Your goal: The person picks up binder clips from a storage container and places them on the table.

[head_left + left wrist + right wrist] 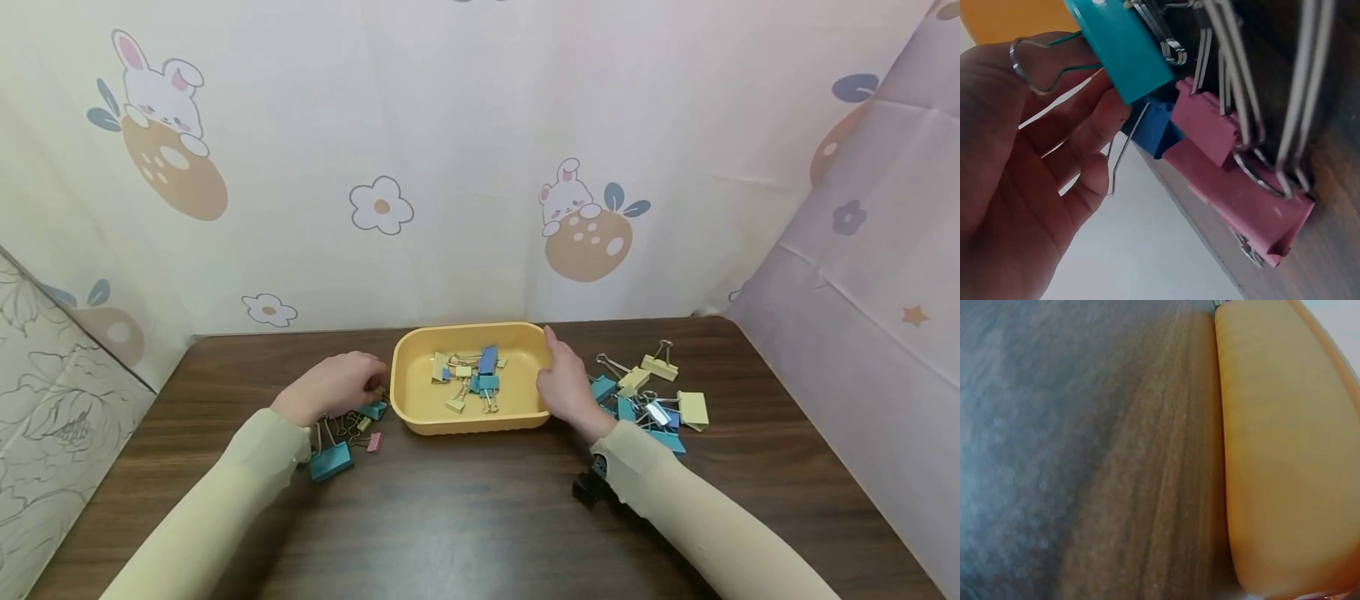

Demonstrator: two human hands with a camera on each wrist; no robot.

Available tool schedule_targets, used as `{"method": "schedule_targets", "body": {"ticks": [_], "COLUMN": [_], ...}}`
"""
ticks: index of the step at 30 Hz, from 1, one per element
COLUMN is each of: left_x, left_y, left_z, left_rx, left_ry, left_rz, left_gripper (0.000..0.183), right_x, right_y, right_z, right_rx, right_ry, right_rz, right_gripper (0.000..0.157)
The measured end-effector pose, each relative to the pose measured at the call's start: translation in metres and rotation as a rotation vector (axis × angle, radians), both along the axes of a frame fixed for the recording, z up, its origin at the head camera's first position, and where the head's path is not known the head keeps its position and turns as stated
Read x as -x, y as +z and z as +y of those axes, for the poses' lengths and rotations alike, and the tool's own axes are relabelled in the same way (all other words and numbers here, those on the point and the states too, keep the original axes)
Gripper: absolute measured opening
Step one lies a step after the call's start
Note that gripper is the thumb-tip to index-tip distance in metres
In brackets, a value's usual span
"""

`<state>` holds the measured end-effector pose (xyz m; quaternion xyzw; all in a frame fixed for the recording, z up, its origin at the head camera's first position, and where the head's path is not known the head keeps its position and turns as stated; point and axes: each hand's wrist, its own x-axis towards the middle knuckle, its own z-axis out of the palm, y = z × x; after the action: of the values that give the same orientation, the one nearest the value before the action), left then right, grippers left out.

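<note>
My left hand (337,385) reaches into a small pile of binder clips left of the yellow tray (471,423). In the left wrist view its bent fingers (1107,115) are right at a teal binder clip (1125,53) and a blue binder clip (1157,128); I cannot tell whether they pinch one. Two pink binder clips (1241,200) lie beside these. My right hand (567,385) grips the tray's right wall at the rim. Several yellow, blue and teal binder clips (487,360) lie inside the tray. The right wrist view shows the tray's yellow side (1291,444).
Right of the tray spreads a heap of yellow, teal, blue and silver binder clips (633,382). A larger teal binder clip (332,462) and a small pink one (374,442) lie near my left wrist. The brown table (450,517) ends at a patterned curtain (465,167).
</note>
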<state>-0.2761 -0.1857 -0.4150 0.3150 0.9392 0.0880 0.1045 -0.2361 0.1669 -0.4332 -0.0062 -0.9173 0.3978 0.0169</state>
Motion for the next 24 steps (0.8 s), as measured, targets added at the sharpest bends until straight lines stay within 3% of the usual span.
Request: {"method": "schedule_targets", "body": {"ticks": [4, 7, 11, 13, 16, 19, 24], "left_x": [-0.001, 0.000, 0.003, 0.003, 0.003, 0.004, 0.007], "left_y": [0.008, 0.016, 0.026, 0.032, 0.037, 0.036, 0.022], "left_z": [-0.001, -0.002, 0.004, 0.012, 0.028, 0.043, 0.060], "left_rx": [-0.042, -0.069, -0.121, -0.165, -0.196, -0.166, -0.073], "left_ry": [0.068, 0.081, 0.061, 0.048, -0.008, -0.060, -0.101], "left_rz": [-0.095, -0.020, 0.178, 0.211, 0.204, 0.172, 0.172], "left_gripper": [0.014, 0.015, 0.008, 0.007, 0.011, 0.014, 0.019], "right_x": [0.000, 0.000, 0.000, 0.000, 0.001, 0.001, 0.001], "right_y": [0.000, 0.000, 0.000, 0.001, 0.000, 0.000, 0.000], "right_z": [0.000, 0.000, 0.000, 0.000, 0.000, 0.000, 0.000], "right_rx": [0.005, 0.005, 0.003, 0.003, 0.003, 0.003, 0.002], "right_ry": [0.000, 0.005, 0.009, 0.008, 0.007, 0.005, 0.007], "right_rz": [-0.004, -0.002, -0.005, -0.009, -0.013, -0.013, -0.009], "right_gripper": [0.075, 0.075, 0.075, 0.075, 0.075, 0.075, 0.075]}}
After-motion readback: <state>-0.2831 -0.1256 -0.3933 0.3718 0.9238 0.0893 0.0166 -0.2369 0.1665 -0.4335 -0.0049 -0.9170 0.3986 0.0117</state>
